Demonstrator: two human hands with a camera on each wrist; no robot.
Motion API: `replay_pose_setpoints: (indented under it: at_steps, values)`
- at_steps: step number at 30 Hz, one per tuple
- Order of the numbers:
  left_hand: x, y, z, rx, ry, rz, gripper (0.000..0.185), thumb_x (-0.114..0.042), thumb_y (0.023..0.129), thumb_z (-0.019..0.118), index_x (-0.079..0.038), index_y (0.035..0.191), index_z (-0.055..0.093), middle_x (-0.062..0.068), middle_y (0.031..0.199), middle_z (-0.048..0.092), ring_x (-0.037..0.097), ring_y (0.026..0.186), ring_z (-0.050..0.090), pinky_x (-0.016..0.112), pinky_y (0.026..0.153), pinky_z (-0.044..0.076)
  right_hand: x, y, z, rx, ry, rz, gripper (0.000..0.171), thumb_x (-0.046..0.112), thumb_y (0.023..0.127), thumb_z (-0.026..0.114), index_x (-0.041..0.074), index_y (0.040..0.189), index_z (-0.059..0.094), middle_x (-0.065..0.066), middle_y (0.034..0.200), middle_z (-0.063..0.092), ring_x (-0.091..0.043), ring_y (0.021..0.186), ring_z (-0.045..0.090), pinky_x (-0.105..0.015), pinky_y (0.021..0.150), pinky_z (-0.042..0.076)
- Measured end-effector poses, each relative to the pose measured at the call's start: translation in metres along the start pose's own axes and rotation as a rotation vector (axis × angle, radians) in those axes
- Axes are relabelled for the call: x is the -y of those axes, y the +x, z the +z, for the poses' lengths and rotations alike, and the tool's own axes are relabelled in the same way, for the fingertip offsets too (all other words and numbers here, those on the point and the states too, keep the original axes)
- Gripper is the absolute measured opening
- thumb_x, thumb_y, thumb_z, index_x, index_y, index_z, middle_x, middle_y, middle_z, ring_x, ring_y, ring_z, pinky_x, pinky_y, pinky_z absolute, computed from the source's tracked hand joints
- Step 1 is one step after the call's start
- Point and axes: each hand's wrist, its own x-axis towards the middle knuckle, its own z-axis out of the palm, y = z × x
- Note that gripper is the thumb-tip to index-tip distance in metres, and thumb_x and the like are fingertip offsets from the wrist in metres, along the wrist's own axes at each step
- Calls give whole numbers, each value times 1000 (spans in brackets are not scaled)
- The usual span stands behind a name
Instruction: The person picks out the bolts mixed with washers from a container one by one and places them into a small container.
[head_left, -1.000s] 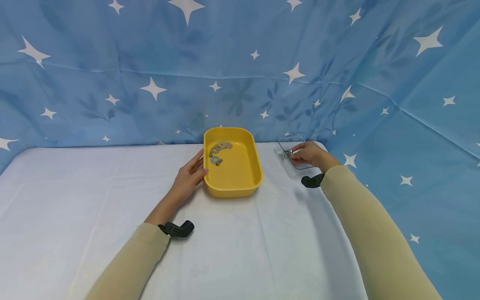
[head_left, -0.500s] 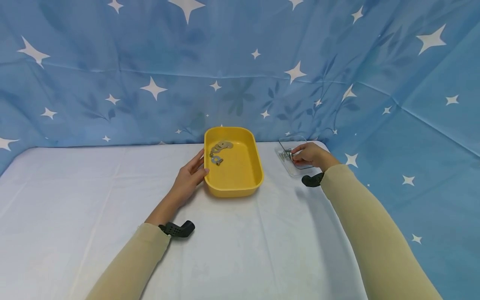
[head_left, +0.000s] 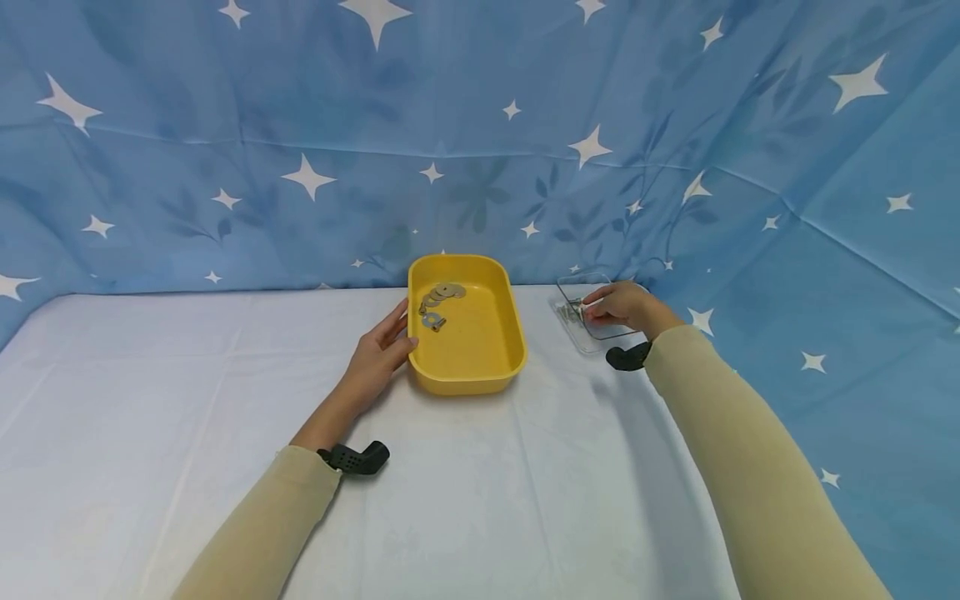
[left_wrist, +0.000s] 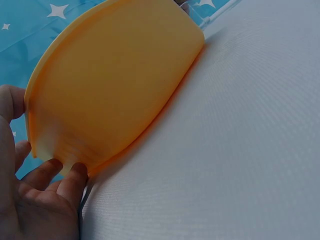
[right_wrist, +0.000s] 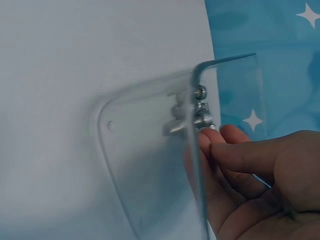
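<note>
A yellow tray [head_left: 491, 333] stands at the back middle of the white table and fills the left wrist view [left_wrist: 115, 80]. It holds several flat metal washers [head_left: 444, 292] and a small metal part [head_left: 432, 322] in its far left corner. My left hand [head_left: 378, 354] rests with straight fingers [left_wrist: 60, 182] against the tray's left wall. To the right lies a clear plastic tray [head_left: 596, 337] with a few bolts [head_left: 570, 312]. My right hand [head_left: 618, 307] reaches into it, and its fingertips [right_wrist: 207, 140] pinch at the nearest bolt [right_wrist: 187, 122].
A blue star-patterned cloth [head_left: 480, 142] walls in the table at the back and right, close behind both trays. The white tablecloth [head_left: 480, 483] stretches wide in front and to the left.
My right hand has shifted slightly farther into the clear tray, toward the bolts. The left hand and yellow tray have not moved.
</note>
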Motion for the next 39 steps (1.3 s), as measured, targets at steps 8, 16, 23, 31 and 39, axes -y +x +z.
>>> replay_pose_setpoints:
  at_steps: [8,16,23,31,39]
  values:
    - [2,-1,-4,1,-8,18,68,-22,101,56,-38,160,25,-2,167,30,19,151,37,24,109,48,19,-7,-3,58,62,-54,46,2,103,51,-11,146,43,-4,101,68,-11,91,68,-38,108,53]
    - [4,-1,-6,-8,-5,19,69,-21,101,55,-34,162,24,1,168,29,21,152,35,29,112,46,55,-17,16,109,72,-109,44,8,104,52,-6,146,47,-4,113,65,-13,98,66,-44,118,43]
    - [2,-2,-6,-4,-8,22,69,-22,101,55,-36,161,25,0,167,30,20,151,38,29,112,46,80,-27,40,155,92,-172,43,12,105,52,-2,145,50,-19,141,57,-18,108,67,-36,109,52]
    - [1,0,-2,15,-12,42,69,-22,101,56,-36,161,25,0,167,31,21,150,40,34,113,45,94,-30,72,205,158,-194,44,17,104,55,-5,142,54,-23,140,61,-27,118,66,-37,106,54]
    - [1,0,-1,11,-21,39,69,-22,101,56,-36,161,26,0,167,31,21,150,39,38,116,43,105,-24,107,210,133,-184,44,16,102,59,-6,140,56,-22,130,66,-27,111,69,-40,109,52]
